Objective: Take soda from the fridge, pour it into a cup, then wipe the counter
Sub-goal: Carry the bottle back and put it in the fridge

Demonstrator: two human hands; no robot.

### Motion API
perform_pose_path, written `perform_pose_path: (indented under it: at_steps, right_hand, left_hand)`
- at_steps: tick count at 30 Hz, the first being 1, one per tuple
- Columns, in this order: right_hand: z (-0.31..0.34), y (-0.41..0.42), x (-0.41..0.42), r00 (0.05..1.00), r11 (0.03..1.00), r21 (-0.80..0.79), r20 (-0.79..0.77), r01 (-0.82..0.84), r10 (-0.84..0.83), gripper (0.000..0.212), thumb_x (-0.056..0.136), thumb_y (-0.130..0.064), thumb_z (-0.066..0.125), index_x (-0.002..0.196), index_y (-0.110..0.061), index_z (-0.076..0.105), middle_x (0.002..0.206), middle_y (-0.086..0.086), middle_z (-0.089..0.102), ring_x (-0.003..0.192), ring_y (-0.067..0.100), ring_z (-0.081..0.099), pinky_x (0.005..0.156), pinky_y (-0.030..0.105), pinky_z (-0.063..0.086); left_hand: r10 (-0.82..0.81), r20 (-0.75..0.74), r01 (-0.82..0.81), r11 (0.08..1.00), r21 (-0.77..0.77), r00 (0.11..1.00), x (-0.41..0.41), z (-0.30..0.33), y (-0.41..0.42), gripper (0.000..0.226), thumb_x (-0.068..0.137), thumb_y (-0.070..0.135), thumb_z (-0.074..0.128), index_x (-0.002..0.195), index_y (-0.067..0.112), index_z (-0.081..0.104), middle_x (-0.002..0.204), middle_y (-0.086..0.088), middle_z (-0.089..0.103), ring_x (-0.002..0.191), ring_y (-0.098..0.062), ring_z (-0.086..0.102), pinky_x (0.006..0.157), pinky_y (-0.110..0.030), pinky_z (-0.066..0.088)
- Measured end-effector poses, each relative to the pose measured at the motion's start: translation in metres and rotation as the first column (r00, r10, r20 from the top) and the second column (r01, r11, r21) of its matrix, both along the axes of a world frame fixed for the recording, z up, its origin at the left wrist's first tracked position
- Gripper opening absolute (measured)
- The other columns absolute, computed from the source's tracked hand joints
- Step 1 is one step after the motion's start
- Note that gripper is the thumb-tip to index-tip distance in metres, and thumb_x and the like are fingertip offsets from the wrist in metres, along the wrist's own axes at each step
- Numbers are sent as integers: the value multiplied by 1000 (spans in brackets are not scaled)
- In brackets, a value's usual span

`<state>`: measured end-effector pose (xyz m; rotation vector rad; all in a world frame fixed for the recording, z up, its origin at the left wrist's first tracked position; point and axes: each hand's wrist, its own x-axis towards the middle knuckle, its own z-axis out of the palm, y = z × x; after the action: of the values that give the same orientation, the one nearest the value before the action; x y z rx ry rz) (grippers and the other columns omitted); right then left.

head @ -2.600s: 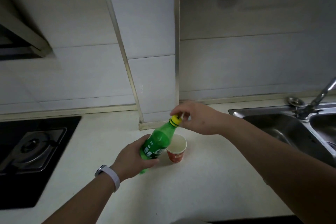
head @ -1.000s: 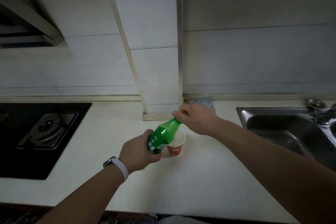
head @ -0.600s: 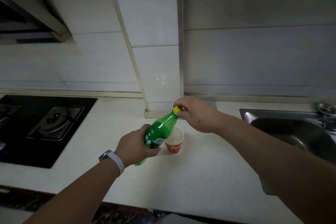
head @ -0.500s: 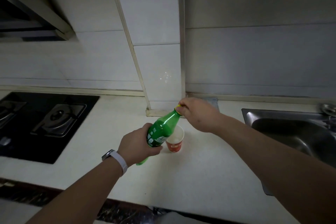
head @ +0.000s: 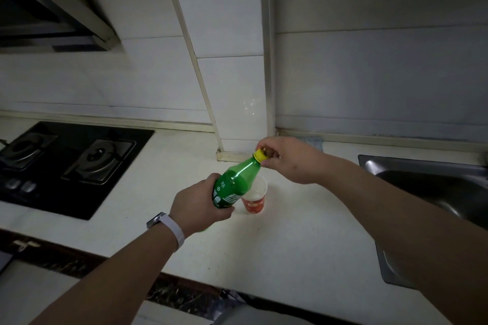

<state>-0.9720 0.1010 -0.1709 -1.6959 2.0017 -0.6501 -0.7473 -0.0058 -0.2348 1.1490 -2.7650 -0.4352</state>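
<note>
Our left hand [head: 198, 204] grips the soda bottle [head: 235, 184] by its body, tilted, steadying it so our right hand [head: 287, 159] can pinch and twist the cap [head: 260, 154]. Cup [head: 254, 198] sits just right of the left hand, under the bottle neck, presumably staged for the pour.

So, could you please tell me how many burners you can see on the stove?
2: one burner nearer the cup, the other burner at the frame's left edge. The stove is cut off there, so more may be hidden.

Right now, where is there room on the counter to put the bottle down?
Bare counter lies between the cup and the sink, and between the stove and the left hand. Around the cup, the bottle and both hands crowd it.
</note>
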Motion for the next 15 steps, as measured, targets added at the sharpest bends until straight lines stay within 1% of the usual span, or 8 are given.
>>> perform_pose_path:
  at_steps: [2, 3, 6, 9, 11, 12, 13, 15]
  right_hand:
    - [-2, 2, 3, 998, 1000, 25, -60, -7, 8, 16, 94, -34, 58, 109, -28, 56, 82, -11, 53, 74, 7, 50, 60, 25, 36]
    - [-4, 3, 4, 997, 1000, 29, -75, 0, 2, 17, 94, -35, 58, 110, -27, 56, 81, -10, 52, 72, 7, 48, 59, 25, 34]
    - [-8, 5, 7, 997, 999, 40, -69, 26, -23, 19, 95, -36, 57, 111, -25, 56, 79, -8, 52, 69, 7, 47, 59, 24, 34]
    - [-8, 3, 9, 996, 999, 38, -89, 33, -30, 21, 95, -39, 56, 111, -25, 56, 78, -8, 52, 68, 6, 46, 58, 24, 34]
    - [-7, 0, 14, 996, 999, 24, -82, 21, -19, 21, 94, -42, 55, 110, -28, 54, 80, -10, 52, 72, 8, 49, 59, 24, 36]
    - [-7, -3, 17, 998, 1000, 15, -59, 5, -4, 24, 93, -44, 56, 112, -31, 51, 83, -12, 53, 77, 8, 52, 62, 25, 39]
    - [-7, -5, 21, 999, 1000, 5, -35, -21, 21, 30, 91, -47, 58, 117, -35, 48, 89, -14, 54, 82, 7, 54, 66, 25, 43]
    - [-5, -11, 32, 998, 998, -8, -10, -65, 65, 52, 87, -52, 61, 131, -41, 38, 104, -14, 54, 93, 6, 55, 77, 28, 49]
  left_hand:
    - [13, 26, -12, 999, -43, 1000, 0, 0, 2, 58, 71, 57, 71, 118, 34, 47, 98, 12, 64, 76, -10, 57, 62, -25, 42]
    - [18, 34, -16, 998, -61, 999, 0, 0, 3, 56, 72, 57, 70, 117, 33, 47, 99, 12, 64, 77, -10, 57, 62, -25, 43]
    - [25, 52, -20, 996, -92, 998, 1, -2, 4, 54, 72, 58, 68, 115, 33, 48, 100, 11, 65, 81, -11, 62, 65, -26, 48]
    - [27, 47, -23, 996, -88, 999, 4, -3, 3, 55, 71, 59, 67, 116, 34, 48, 101, 10, 65, 82, -12, 62, 66, -27, 50]
    - [41, 20, -39, 997, -70, 999, 10, -2, 1, 56, 71, 59, 68, 117, 34, 47, 102, 11, 64, 82, -12, 61, 66, -28, 50]
    - [56, -2, -56, 997, -52, 998, 15, -2, 0, 57, 71, 58, 69, 117, 34, 47, 102, 12, 64, 82, -12, 61, 67, -28, 50]
    - [79, -30, -80, 997, -23, 996, 20, -1, -1, 58, 70, 58, 71, 118, 34, 47, 102, 13, 63, 82, -12, 61, 67, -29, 50]
    - [158, -103, -150, 986, 77, 982, 32, 2, -5, 59, 68, 55, 75, 116, 35, 47, 97, 15, 63, 82, -12, 61, 66, -29, 48]
